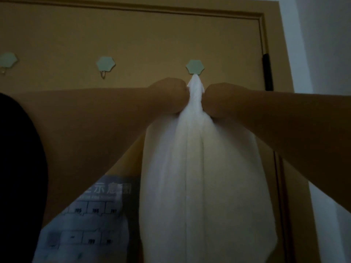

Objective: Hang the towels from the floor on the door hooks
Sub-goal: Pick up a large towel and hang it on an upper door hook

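Between left hand (pixel 167 95) and right hand (pixel 222 99): white towel (pixel 197 168), bunched neck pinched by both fists, top touching the rightmost green hexagonal hook (pixel 194 67) just above them. Rest hangs below against the door (pixel 133 35). Two bare hooks (pixel 105 64) sit left of left hand.

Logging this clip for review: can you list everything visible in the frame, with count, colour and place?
towel: one, white, bunched at the right hook, hanging down the door
hooks: three, pale green hexagons, in a row across the door; middle and left bare
door: one, tan, filling the view
printed sheet: one, grey-white, lower left on the door
wall: white, right edge
left hand: gripping the towel's left side
right hand: gripping its right side
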